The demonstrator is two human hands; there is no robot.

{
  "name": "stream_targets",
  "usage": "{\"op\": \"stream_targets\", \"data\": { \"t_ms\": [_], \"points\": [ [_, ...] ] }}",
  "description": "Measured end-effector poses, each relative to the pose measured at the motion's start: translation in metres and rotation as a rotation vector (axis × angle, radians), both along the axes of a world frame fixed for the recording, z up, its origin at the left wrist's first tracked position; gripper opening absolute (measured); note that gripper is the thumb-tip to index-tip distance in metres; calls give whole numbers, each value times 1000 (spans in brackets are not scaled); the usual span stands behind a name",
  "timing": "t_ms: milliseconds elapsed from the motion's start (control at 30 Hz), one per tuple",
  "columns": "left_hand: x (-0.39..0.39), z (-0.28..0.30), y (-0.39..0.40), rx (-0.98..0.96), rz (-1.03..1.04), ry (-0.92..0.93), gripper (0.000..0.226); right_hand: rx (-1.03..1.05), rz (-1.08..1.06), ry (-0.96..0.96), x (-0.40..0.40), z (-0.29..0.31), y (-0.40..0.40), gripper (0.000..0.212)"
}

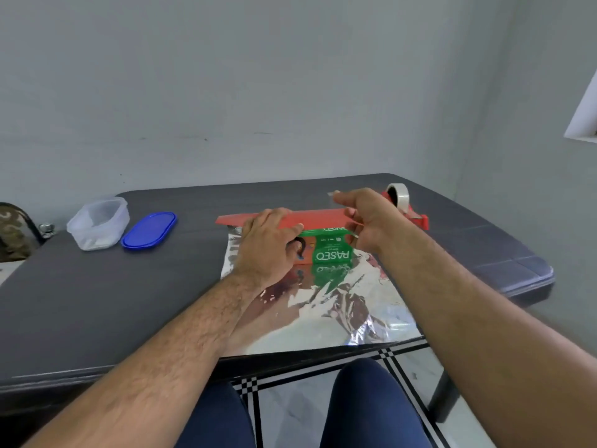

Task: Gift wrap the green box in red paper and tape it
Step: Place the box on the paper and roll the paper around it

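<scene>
The green box [331, 252] with white lettering lies on the wrapping sheet, whose shiny silver inner side [323, 305] faces up. The sheet's far edge is folded over the box top and shows its red side [318, 217]. My left hand [268, 244] presses that red flap down on the box's left part. My right hand [368, 221] hovers over the box's right end, pinching a short strip of clear tape [334, 193] between thumb and fingers. Behind my right hand stands a red tape dispenser [407, 205] with a roll of clear tape.
A dark grey table [97, 286] carries everything. At its back left stand a clear plastic container [98, 223] and its blue lid [149, 229]. A grey wall rises right behind the table. My legs and a tiled floor show below the front edge.
</scene>
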State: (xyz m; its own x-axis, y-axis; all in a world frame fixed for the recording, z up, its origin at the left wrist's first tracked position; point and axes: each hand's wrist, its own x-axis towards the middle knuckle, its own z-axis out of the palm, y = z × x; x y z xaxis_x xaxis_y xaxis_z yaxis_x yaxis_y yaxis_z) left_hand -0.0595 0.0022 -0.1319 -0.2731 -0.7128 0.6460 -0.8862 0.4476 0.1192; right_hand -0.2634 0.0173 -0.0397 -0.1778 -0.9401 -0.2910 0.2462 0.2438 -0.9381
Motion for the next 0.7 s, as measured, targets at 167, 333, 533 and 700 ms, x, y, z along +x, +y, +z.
{"op": "stream_targets", "data": {
  "t_ms": [167, 333, 533, 700],
  "points": [
    [13, 18, -2, 103, -76, 11, 47, 25, -8, 160, 37, -16, -14, 28],
    [14, 18, 1, 99, -59, 77, 59, 84, -107, 208, 54, -34, -20, 28],
    [16, 5, 1, -16, -74, 6, 30, 79, -217, 175, 54, -41, -23, 43],
    [14, 0, 2, -51, -50, -3, 32, 107, -191, 205, 60, -41, -21, 20]
  ]
}}
